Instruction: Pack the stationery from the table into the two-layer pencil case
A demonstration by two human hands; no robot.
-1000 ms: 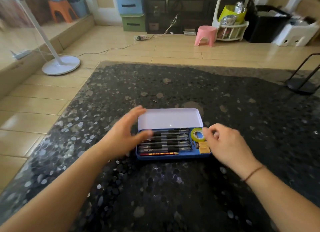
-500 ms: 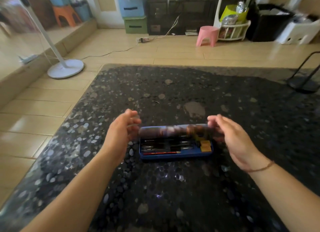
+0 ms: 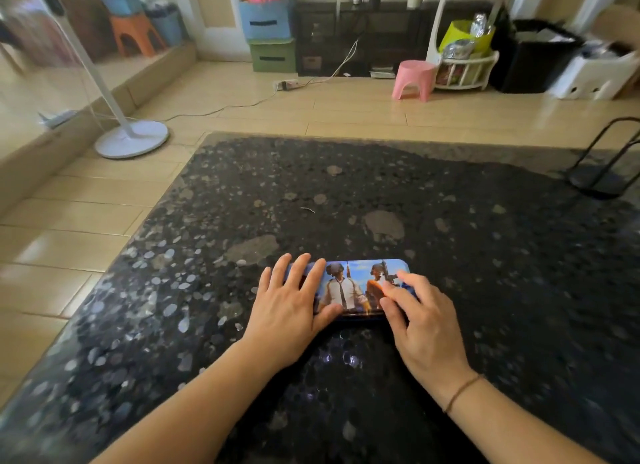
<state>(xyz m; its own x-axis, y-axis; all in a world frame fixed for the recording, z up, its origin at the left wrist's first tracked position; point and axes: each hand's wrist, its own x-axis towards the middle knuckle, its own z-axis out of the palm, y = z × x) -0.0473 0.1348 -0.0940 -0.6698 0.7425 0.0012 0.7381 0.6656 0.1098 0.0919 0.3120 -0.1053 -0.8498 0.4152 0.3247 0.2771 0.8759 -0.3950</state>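
Since the earlier frame the lid has come down: your pencil case now lies shut, picture side up, near the desk's front edge, roughly midway between its sides. Your left hand presses flat on its left end with straight fingers; your right hand rests bent fingers on its right end, gripping nothing. Packing looks finished. Next, judge the lid seated evenly, then lift both hands. Bare desk lies all around; no edge is close.
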